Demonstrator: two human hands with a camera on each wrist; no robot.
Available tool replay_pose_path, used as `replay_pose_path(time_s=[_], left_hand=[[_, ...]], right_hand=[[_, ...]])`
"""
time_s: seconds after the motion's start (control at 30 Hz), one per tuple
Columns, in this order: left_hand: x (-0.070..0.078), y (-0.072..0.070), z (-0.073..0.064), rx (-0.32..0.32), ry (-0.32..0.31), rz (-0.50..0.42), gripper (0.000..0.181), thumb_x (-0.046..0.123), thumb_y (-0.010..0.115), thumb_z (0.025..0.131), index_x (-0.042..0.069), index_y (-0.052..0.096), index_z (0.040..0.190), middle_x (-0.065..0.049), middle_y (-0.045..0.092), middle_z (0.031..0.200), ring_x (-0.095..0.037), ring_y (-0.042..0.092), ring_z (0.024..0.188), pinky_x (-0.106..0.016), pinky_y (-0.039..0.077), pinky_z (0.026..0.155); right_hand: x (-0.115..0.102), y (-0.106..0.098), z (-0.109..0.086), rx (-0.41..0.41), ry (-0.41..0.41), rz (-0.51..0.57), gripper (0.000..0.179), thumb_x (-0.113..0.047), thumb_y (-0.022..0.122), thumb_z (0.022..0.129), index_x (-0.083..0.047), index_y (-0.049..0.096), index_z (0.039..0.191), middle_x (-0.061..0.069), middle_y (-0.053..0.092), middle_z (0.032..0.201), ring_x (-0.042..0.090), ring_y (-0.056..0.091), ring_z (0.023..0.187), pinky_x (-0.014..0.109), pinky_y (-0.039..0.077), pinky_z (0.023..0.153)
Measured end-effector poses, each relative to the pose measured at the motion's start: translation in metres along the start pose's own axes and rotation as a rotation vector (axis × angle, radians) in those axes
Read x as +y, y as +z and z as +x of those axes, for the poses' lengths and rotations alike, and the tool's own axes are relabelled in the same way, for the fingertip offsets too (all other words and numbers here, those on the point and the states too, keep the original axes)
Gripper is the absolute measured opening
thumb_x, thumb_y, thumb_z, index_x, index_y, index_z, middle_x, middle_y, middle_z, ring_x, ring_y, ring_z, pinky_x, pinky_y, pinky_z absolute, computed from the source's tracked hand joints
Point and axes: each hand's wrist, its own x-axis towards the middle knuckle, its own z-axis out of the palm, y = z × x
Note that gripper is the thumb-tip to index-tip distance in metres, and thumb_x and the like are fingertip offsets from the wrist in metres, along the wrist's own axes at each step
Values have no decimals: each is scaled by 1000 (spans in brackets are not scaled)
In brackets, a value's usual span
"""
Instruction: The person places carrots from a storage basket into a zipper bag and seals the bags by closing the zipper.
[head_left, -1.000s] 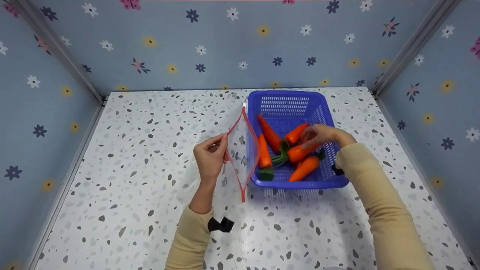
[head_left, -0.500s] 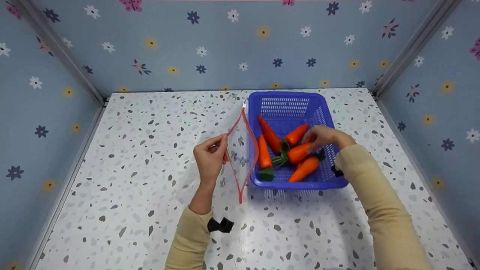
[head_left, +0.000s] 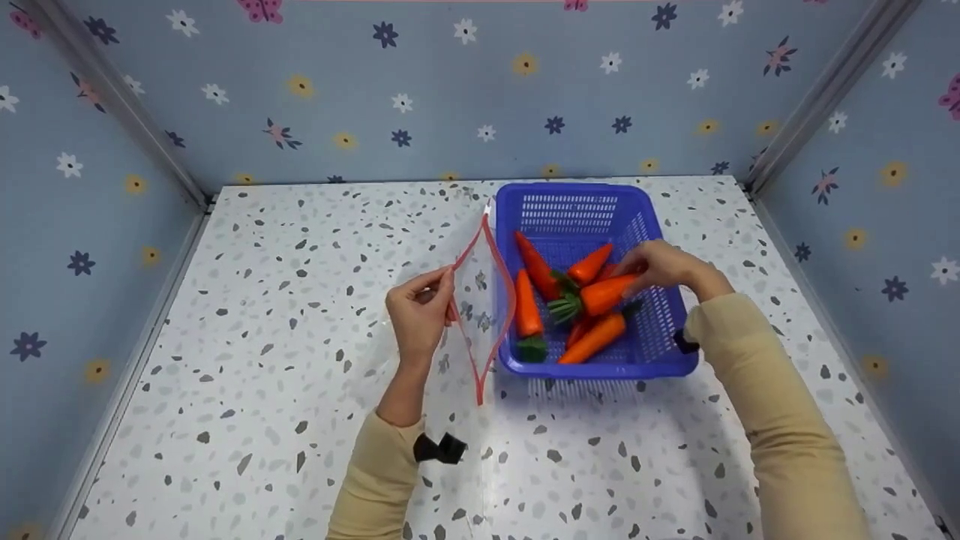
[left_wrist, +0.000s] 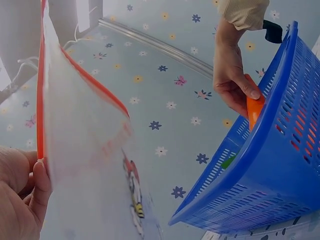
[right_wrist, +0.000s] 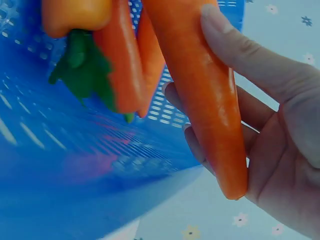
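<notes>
The left hand [head_left: 420, 311] was up on the zip bag [head_left: 513, 296], thumb and fingers pinching the left side of its red-edged mouth. And what a mouth: it gaped in a long diamond just beside the basket's left wall! Over on the right, the right hand [head_left: 667, 270] had its carrot [head_left: 606, 295], thumb on one side, fingers curled round the other, tip towards the palm and green stem end pointing left. That carrot was over the blue basket [head_left: 600, 370], among the rest; whether it touched them could not be told.

Below and around it, more orange: a slim carrot [head_left: 528, 307] along the left wall, a long one [head_left: 536, 262] on the far left, another [head_left: 590, 264] just beyond the held one, and one [head_left: 596, 339] slanting on the near side. The basket stood right of centre on a speckled table [head_left: 262, 337], with flowered walls [head_left: 450, 75] behind it all.
</notes>
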Motion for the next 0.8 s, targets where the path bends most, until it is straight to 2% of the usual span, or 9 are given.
replay_pose_path(time_s=[0.13,0.23,0.33,0.43,0.63,0.8], left_hand=[[12,0,0,-12,-5,-14,12,-4,59,81,-13,66,85,-12,58,59,-9,45,34,-17,37,30],[21,0,0,-16,-11,-12,13,-6,58,81,-16,64,85,-16,57,59,-9,44,34,-15,36,30],[24,0,1,-13,-30,6,13,-5,58,81,-16,64,86,-22,57,62,-8,44,35,-14,36,31],[24,0,3,-11,-34,13,13,-5,58,81,-16,64,86,-26,57,65,-8,44,35,-14,36,31],[18,1,8,-19,-22,2,13,-5,58,81,-16,64,84,-21,56,58,-10,44,33,-16,37,30],[14,2,12,-21,-24,0,13,-5,58,81,-15,65,84,-23,55,56,-10,44,32,-16,37,30]], right_hand=[[-7,-3,-9,53,-31,-21,30,-16,74,71,-3,68,98,9,65,90,20,58,76,38,51,73],[-15,-5,-16,100,-45,-26,30,-17,74,72,-4,68,99,8,65,90,18,58,74,36,52,72],[-24,-5,-24,148,-68,-17,30,-17,72,73,-4,68,100,8,66,91,18,60,73,35,52,71],[-33,-5,-31,196,-80,-12,31,-18,72,74,-4,68,101,8,65,90,17,58,72,33,52,69],[-48,-3,-41,300,-95,-18,31,-22,71,75,-7,68,101,7,64,91,17,52,69,24,47,62],[-62,-5,-48,390,-122,-12,33,-22,71,75,-7,66,104,8,64,92,17,54,71,19,47,64]])
